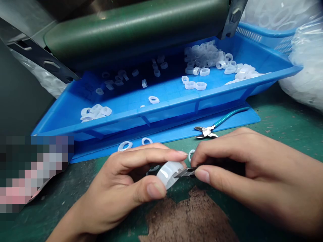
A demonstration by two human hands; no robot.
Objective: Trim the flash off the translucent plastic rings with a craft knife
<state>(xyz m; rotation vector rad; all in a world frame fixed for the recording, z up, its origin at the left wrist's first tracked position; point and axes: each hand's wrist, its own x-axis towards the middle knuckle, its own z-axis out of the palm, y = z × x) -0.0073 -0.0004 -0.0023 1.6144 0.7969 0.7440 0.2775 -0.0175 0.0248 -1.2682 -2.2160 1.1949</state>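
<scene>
Right now, a blade (185, 172) meets the notched edge of a held ring (165, 172)

The left hand (126, 183) is clamped on the translucent white ring, thumb on the near side and fingers on the far side, holding it tilted above the green table (280, 137). The right hand (234, 168) is pinched on the small blade, thumb and forefinger together, with the tip reaching the ring's right-hand edge. That edge looks uneven, with little notches; whether the tip is cutting in or only resting there, I cannot tell.

The step in hand looks like trimming or scraping this edge. The next move, I judge, calls for a steady left grip and a short, controlled stroke along the rim, with the left thumb and fingertips kept clear of the blade's path. Turning the ring a little would bring further edge to the blade.

Beyond the hands, more small rings (202, 57) lie in the blue tray (171, 112), partly under a green roller (138, 30). Cutting pliers (208, 131) rest in front of the tray, jaws apart and held by neither hand.
</scene>
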